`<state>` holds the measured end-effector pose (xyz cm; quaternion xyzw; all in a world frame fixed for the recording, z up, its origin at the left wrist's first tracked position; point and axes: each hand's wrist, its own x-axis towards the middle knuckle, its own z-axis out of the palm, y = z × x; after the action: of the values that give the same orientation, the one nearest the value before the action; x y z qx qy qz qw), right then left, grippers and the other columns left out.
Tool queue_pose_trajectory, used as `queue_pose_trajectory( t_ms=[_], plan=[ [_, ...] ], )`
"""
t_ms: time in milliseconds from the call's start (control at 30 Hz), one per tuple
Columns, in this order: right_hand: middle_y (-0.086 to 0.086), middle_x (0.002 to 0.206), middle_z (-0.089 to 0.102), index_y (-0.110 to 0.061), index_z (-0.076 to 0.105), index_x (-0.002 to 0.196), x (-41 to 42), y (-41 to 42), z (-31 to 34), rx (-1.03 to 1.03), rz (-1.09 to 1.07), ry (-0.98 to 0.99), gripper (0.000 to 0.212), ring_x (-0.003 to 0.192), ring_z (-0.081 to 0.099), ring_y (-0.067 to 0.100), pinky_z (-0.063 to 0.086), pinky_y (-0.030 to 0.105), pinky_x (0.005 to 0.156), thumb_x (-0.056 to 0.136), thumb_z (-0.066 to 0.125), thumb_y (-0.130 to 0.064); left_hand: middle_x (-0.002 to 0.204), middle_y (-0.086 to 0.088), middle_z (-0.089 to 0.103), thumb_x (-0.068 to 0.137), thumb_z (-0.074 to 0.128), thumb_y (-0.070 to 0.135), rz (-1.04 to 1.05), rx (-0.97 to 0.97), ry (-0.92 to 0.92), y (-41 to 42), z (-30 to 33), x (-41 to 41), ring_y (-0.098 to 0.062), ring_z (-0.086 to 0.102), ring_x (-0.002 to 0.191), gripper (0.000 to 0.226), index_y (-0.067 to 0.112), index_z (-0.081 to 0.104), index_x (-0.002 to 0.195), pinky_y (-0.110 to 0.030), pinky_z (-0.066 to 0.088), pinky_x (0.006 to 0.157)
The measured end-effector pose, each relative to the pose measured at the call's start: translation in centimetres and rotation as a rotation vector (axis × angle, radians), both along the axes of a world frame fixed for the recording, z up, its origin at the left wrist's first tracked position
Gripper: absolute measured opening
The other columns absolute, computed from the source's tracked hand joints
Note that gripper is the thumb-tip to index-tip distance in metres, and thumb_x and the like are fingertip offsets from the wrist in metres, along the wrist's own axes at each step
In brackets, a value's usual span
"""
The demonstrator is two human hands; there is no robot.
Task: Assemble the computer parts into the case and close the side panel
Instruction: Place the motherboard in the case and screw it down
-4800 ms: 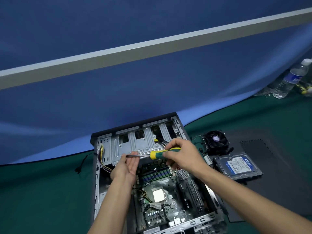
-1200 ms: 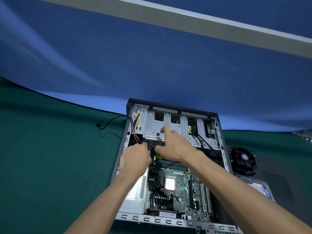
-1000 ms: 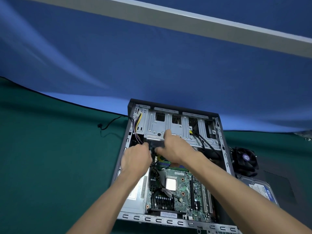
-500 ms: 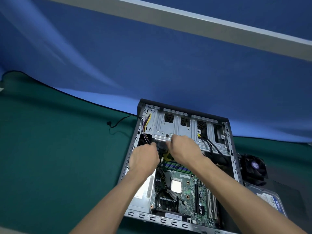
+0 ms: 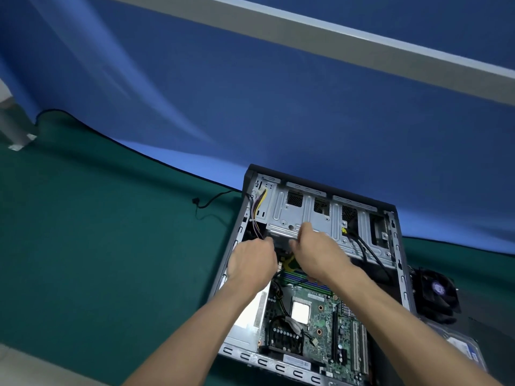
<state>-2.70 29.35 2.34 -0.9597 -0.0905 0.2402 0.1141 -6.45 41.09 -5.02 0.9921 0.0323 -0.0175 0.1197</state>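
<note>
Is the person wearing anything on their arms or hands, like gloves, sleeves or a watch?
No. The left hand and right hand are bare, with no gloves or rings to be seen. Both forearms are bare as far as the picture's edge: no sleeve, watch or band shows on either wrist. Anything worn higher up the arms is out of view.

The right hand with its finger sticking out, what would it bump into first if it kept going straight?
Probably the silver metal drive cage in the open black computer case. The right hand points its finger at the cage wall, seemingly touching already, though depth is unclear.
</note>
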Motion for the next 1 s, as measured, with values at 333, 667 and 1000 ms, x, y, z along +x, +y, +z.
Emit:
queue_pose_trajectory(
  t_ms=[333, 667, 1000],
  plan=[
    [0.007, 0.103, 0.062, -0.016, 0.047, 0.109, -0.2, -0.4, 0.2, -0.008, 0.027, -0.088, 0.030, 0.089, 0.061, 0.028, 0.048, 0.034, 0.074, 0.095, 0.048, -0.042, 0.083, -0.007, 0.068, 0.094, 0.037, 0.020, 0.000, -0.002, 0.003, 0.0, -0.1, 0.1, -0.029, 0.064, 0.077, 0.022, 0.013, 0.058, 0.098, -0.032, 0.033, 0.058],
    [0.006, 0.111, 0.054, -0.021, 0.039, 0.121, 0.0, -0.8, 0.3, 0.020, 0.001, 0.059, 0.033, 0.078, 0.060, 0.022, 0.047, 0.030, 0.061, 0.093, 0.054, -0.032, 0.082, -0.007, 0.068, 0.094, 0.036, 0.019, -0.018, 0.013, -0.004, 0.1, 0.0, 0.1, -0.028, 0.063, 0.074, 0.022, 0.013, 0.058, 0.096, -0.033, 0.032, 0.056],
    [0.010, 0.100, 0.064, -0.012, 0.050, 0.106, -0.9, -0.6, -0.4, -0.022, -0.032, -0.094, 0.028, 0.086, 0.061, 0.029, 0.049, 0.036, 0.070, 0.098, 0.046, -0.038, 0.080, -0.007, 0.067, 0.094, 0.036, 0.021, -0.014, -0.012, -0.009, 0.2, -0.2, 0.1, -0.029, 0.063, 0.074, 0.022, 0.014, 0.058, 0.096, -0.032, 0.033, 0.056]
  ],
)
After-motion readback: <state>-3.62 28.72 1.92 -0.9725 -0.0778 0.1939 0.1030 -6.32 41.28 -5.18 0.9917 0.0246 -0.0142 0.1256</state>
